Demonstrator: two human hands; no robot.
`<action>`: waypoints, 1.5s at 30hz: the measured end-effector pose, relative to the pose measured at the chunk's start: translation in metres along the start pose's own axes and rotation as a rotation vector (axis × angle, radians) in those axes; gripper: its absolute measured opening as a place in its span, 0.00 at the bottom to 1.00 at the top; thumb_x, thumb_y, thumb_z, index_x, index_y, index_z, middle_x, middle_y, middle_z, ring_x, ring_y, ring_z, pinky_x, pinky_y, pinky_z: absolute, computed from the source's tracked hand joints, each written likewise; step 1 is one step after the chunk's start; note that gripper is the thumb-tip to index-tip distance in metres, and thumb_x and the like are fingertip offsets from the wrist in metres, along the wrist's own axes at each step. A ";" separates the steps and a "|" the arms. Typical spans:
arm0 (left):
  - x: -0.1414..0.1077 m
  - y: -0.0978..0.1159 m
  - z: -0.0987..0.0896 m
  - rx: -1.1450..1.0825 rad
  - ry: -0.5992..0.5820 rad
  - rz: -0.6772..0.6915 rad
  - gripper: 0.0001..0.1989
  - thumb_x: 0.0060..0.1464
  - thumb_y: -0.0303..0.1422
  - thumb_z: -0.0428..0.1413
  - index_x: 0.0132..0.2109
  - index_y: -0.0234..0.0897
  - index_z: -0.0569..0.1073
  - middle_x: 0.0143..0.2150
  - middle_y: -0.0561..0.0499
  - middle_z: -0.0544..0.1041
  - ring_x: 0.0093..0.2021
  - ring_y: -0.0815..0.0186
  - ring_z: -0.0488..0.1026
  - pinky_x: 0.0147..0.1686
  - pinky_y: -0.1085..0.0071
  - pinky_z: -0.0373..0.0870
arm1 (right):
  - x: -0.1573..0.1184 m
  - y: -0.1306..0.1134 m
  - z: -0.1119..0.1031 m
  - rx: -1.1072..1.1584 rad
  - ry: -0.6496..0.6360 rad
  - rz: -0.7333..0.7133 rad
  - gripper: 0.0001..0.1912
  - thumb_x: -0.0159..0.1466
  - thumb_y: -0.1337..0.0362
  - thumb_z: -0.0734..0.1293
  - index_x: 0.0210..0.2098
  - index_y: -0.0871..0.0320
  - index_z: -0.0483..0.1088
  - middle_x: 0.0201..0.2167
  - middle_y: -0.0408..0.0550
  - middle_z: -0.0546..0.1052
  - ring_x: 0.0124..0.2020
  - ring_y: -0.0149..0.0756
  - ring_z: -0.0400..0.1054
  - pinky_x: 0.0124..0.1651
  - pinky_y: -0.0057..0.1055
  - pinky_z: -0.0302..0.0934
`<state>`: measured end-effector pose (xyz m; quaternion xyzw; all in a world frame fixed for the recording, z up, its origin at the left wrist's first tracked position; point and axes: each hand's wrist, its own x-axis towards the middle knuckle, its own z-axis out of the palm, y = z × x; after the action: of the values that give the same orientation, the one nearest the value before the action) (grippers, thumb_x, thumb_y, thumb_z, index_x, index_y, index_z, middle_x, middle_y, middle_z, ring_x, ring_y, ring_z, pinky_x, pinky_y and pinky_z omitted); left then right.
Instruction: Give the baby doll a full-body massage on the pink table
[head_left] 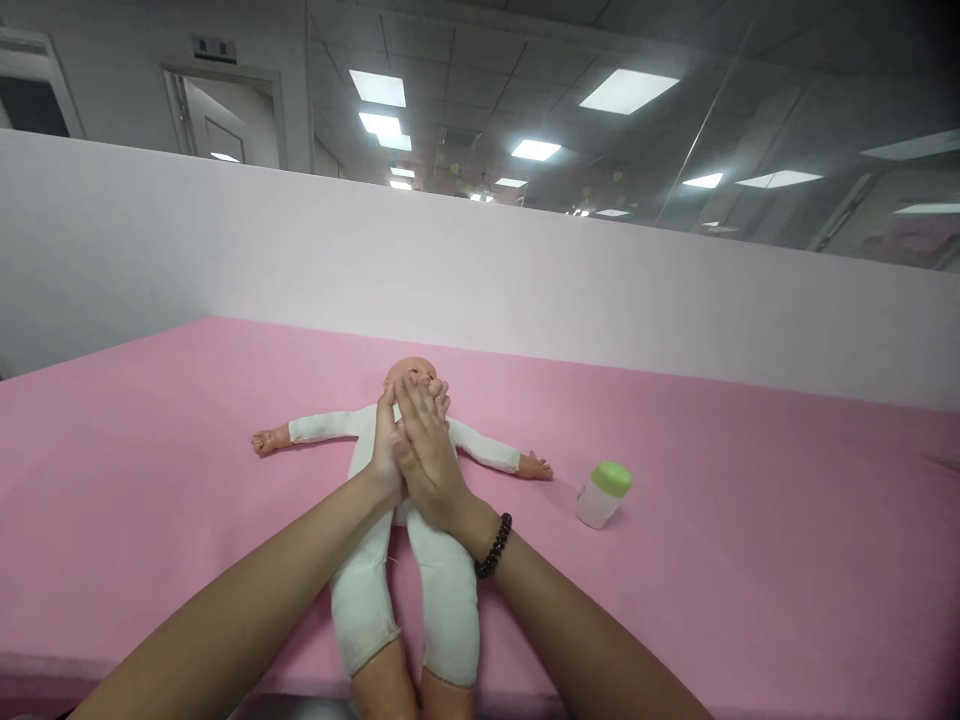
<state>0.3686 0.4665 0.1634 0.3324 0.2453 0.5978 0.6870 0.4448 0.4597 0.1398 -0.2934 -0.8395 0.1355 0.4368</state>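
Observation:
A baby doll [362,592] with a white cloth body lies on its back on the pink padded table top [712,580], arms spread to both sides. Above its chest, my left hand [385,446] and my right hand [431,460] are pressed together palm to palm, fingers stretched out towards the doll's head [409,370]. The hands cover part of its face and chest; whether they touch the doll, I cannot tell. No object shows between my palms. A dark beaded bracelet [495,546] circles my right wrist.
Right of the doll's outstretched hand stands a small translucent bottle [600,503] with a green lid [612,478]. A white low wall [525,290] borders the table at the back, with glass above its right part. A doorway [225,120] shows at the far left.

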 end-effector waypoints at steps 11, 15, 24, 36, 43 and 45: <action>0.009 0.033 -0.054 1.175 -0.028 0.541 0.08 0.53 0.39 0.60 0.29 0.44 0.77 0.34 0.44 0.78 0.51 0.48 0.74 0.58 0.57 0.64 | -0.001 0.027 -0.010 0.068 0.275 0.298 0.21 0.72 0.52 0.56 0.38 0.57 0.74 0.36 0.50 0.79 0.39 0.38 0.72 0.45 0.33 0.65; 0.014 0.034 -0.066 1.371 -0.084 0.541 0.11 0.55 0.37 0.57 0.24 0.43 0.72 0.27 0.46 0.72 0.40 0.52 0.73 0.57 0.55 0.64 | -0.002 0.036 -0.012 0.024 0.178 0.215 0.19 0.71 0.57 0.58 0.25 0.56 0.65 0.25 0.44 0.72 0.30 0.34 0.65 0.38 0.31 0.59; 0.028 0.014 -0.090 0.953 -0.273 0.305 0.18 0.54 0.34 0.60 0.52 0.43 0.80 0.61 0.46 0.75 0.67 0.51 0.63 0.72 0.59 0.44 | -0.006 0.051 -0.006 0.123 -0.103 0.231 0.16 0.70 0.59 0.59 0.39 0.57 0.77 0.50 0.52 0.78 0.57 0.41 0.69 0.64 0.41 0.58; 0.038 0.010 -0.105 1.753 -0.158 0.187 0.40 0.66 0.52 0.38 0.76 0.34 0.44 0.77 0.44 0.37 0.77 0.55 0.32 0.73 0.49 0.35 | 0.000 0.059 -0.005 -0.130 -0.401 0.551 0.37 0.71 0.40 0.52 0.75 0.43 0.45 0.77 0.37 0.35 0.77 0.45 0.22 0.74 0.57 0.22; 0.026 0.012 -0.103 1.666 0.157 0.062 0.42 0.64 0.52 0.44 0.72 0.23 0.53 0.76 0.29 0.45 0.76 0.45 0.42 0.70 0.50 0.49 | -0.005 0.044 -0.008 -0.235 -0.219 0.610 0.43 0.70 0.44 0.57 0.72 0.70 0.51 0.74 0.61 0.52 0.75 0.52 0.44 0.73 0.46 0.44; 0.023 0.016 -0.101 1.673 0.191 0.198 0.33 0.62 0.47 0.47 0.64 0.25 0.66 0.69 0.28 0.63 0.70 0.44 0.59 0.64 0.52 0.59 | -0.006 0.039 -0.010 -0.336 -0.123 0.565 0.33 0.70 0.48 0.60 0.62 0.68 0.66 0.62 0.65 0.69 0.65 0.56 0.62 0.65 0.48 0.56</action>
<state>0.2879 0.5071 0.1099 0.6993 0.6335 0.3021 0.1355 0.4703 0.4866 0.1227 -0.5738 -0.7603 0.1283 0.2760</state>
